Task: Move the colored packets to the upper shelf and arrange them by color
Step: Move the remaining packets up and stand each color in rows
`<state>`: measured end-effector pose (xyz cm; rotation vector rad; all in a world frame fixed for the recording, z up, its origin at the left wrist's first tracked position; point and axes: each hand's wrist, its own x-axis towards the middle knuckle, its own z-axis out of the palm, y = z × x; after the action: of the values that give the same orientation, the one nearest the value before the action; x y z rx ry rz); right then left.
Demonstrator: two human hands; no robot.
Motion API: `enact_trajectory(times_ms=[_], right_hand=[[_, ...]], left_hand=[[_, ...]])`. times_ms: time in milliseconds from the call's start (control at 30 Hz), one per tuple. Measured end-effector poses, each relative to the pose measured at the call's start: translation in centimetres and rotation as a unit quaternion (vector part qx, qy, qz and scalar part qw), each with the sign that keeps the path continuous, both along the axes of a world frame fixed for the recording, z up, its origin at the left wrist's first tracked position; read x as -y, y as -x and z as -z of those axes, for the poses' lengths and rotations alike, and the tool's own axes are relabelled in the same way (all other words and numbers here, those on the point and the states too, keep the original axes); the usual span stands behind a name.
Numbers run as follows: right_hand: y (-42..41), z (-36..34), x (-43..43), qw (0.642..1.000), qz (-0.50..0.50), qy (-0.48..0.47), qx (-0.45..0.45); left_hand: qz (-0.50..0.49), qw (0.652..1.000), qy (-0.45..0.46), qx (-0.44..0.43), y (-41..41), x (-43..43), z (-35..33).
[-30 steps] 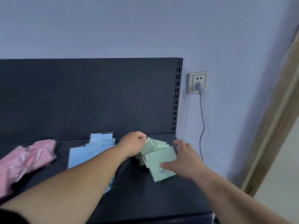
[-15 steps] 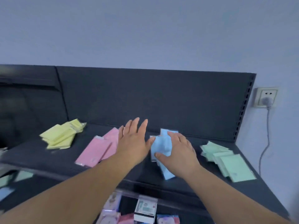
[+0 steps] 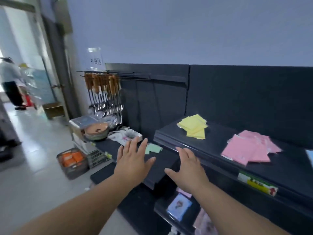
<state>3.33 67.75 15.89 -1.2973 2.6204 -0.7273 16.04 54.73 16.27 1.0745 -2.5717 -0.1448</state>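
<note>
I am seeing the far left smeared by blur: a person (image 3: 10, 82) is standing in a doorway, detail lost. Hanging ladles (image 3: 105, 94) and a stack of plates (image 3: 96, 131) are showing softly. My left hand (image 3: 133, 162) is hovering flat, fingers spread wide, holding nothing, above the lower shelf (image 3: 108, 146). Just past its fingertips green packets (image 3: 153, 148) are lying on that shelf, partly covered by the hand. My right hand (image 3: 189, 172) is hanging open and empty too, beside the upper shelf (image 3: 211, 150) edge. On that shelf, yellow packets (image 3: 194, 126) are lying fanned, long sides running toward the back panel. Pink packets (image 3: 249, 148) are sprawling further right. A blue packet (image 3: 310, 157) is being cut off by the frame edge.
</note>
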Motion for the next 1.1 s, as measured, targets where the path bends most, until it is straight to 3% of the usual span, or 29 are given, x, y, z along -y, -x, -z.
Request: enact_trajectory(times_ms=[300, 800, 1100], right_hand=[[-2.0, 5.0, 10.9, 0.995, -0.064, -0.055, 0.054], [7.4, 13.7, 28.5, 0.984, -0.073, -0.119, 0.107], [9.1, 16.4, 36.1, 0.983, -0.053, -0.145, 0.104]], left_hand=[[-0.097, 0.993, -0.057, 0.033, -5.8, 8.4, 5.1], [-0.147, 0.978, -0.127, 0.076, 1.9, 23.8, 12.0], [-0.11, 0.978, -0.138, 0.11, 4.6, 33.5, 15.0]])
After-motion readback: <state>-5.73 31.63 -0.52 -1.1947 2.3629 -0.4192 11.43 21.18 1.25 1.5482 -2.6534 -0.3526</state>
